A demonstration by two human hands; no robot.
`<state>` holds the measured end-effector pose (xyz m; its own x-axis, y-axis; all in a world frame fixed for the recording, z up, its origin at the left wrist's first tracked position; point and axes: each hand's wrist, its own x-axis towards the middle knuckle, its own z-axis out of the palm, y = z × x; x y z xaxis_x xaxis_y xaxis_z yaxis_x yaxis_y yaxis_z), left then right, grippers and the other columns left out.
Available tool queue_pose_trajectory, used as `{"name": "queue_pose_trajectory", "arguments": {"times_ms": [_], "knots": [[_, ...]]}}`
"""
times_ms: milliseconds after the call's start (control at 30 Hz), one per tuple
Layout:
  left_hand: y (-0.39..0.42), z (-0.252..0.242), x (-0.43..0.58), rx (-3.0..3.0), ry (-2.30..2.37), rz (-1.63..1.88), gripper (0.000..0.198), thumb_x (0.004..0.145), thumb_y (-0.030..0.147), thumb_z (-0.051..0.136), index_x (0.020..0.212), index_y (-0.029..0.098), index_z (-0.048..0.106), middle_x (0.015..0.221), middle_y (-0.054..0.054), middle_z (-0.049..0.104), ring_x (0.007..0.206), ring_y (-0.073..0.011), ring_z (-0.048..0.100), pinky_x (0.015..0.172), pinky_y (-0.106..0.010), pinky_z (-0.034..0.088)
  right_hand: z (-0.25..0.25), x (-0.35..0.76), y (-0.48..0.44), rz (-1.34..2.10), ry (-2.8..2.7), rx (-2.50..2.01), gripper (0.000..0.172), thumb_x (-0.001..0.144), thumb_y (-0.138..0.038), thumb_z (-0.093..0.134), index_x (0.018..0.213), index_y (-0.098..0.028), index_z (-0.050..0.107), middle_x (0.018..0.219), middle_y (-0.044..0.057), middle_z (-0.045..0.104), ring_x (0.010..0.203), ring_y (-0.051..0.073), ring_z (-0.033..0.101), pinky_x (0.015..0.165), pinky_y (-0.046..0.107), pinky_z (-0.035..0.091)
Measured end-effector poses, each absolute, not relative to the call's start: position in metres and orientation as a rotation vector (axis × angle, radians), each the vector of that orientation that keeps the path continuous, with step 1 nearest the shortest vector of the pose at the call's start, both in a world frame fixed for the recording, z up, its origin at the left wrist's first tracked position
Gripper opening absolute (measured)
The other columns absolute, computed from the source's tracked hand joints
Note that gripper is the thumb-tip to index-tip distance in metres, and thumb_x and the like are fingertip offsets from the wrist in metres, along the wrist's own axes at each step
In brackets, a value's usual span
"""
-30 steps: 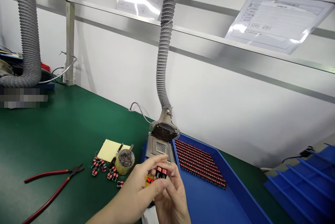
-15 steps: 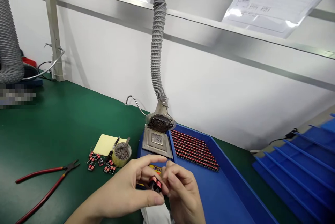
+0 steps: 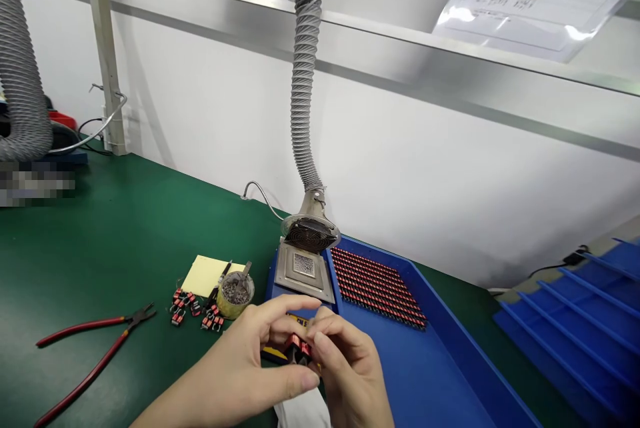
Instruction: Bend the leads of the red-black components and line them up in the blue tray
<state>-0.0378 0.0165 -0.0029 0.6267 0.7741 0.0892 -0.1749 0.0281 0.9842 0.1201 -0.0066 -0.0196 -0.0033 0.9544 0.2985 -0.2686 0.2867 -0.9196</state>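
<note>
Close together at the lower middle, my two hands meet around a small red-and-black component (image 3: 299,348), whose exact kind I cannot make out. My left hand (image 3: 250,355) is curled about it, thumb below and index finger stretched across above. Bent fingers of my right hand (image 3: 347,365) pinch at its right side, and their tips partly hide it. Behind the hands, a yellow-and-black device (image 3: 275,353) is mostly covered. White cloth (image 3: 304,411) shows below them. Several similar red-and-black components (image 3: 183,301) lie loose on the green bench, left of my left hand.
Red-handled pliers (image 3: 133,321) lie open at left. A tub of grey material (image 3: 235,295) stands by a yellow paper pad (image 3: 203,275). Beyond my hands are a metal-topped solder pot (image 3: 283,275) and an extraction hose (image 3: 305,81). Rows of components (image 3: 377,288) fill part of a blue tray (image 3: 440,375).
The view has shifted slightly, so the scene sits a little further right. My right fingertips have moved closer over the component; both hands stay around it.
</note>
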Motion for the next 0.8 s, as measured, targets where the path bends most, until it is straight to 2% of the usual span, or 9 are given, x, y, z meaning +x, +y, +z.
{"name": "queue_pose_trajectory", "arguments": {"times_ms": [100, 333, 700, 800], "knots": [[0.016, 0.000, -0.036, 1.362, 0.538, 0.802, 0.052, 0.075, 0.014, 0.067, 0.125, 0.026, 0.056, 0.098, -0.001, 0.071, 0.094, -0.0195, 0.063, 0.086, -0.031, 0.047, -0.021, 0.119, -0.007, 1.095, -1.135, -0.776, 0.018, 0.081, -0.034, 0.072, 0.067, -0.022, 0.071, 0.061, -0.003, 0.051, 0.054, 0.008, 0.048, 0.053, 0.019, 0.040], [0.015, 0.002, -0.034, 1.386, 0.592, 0.810, 0.045, 0.079, 0.020, 0.064, 0.123, 0.026, 0.057, 0.112, -0.003, 0.067, 0.108, -0.0213, 0.060, 0.094, -0.032, 0.045, -0.021, 0.115, -0.009, 1.110, -0.969, -0.822, 0.022, 0.078, -0.032, 0.074, 0.063, -0.019, 0.064, 0.062, -0.004, 0.047, 0.055, 0.008, 0.044, 0.053, 0.019, 0.038], [0.016, 0.008, -0.026, 1.359, 0.585, 0.891, 0.039, 0.075, 0.018, 0.059, 0.113, 0.017, 0.057, 0.097, -0.007, 0.068, 0.094, -0.0221, 0.062, 0.086, -0.035, 0.047, -0.024, 0.118, -0.007, 0.982, -1.100, -0.850, 0.021, 0.083, -0.029, 0.069, 0.065, -0.020, 0.066, 0.060, -0.003, 0.049, 0.054, 0.009, 0.046, 0.051, 0.020, 0.037], [0.017, 0.007, -0.026, 1.297, 0.508, 0.878, 0.037, 0.075, 0.015, 0.057, 0.112, 0.017, 0.055, 0.090, -0.004, 0.065, 0.087, -0.0184, 0.060, 0.083, -0.032, 0.046, -0.023, 0.117, -0.006, 0.989, -1.094, -0.837, 0.021, 0.084, -0.030, 0.069, 0.066, -0.021, 0.067, 0.060, -0.003, 0.050, 0.053, 0.009, 0.046, 0.049, 0.020, 0.038]]}}
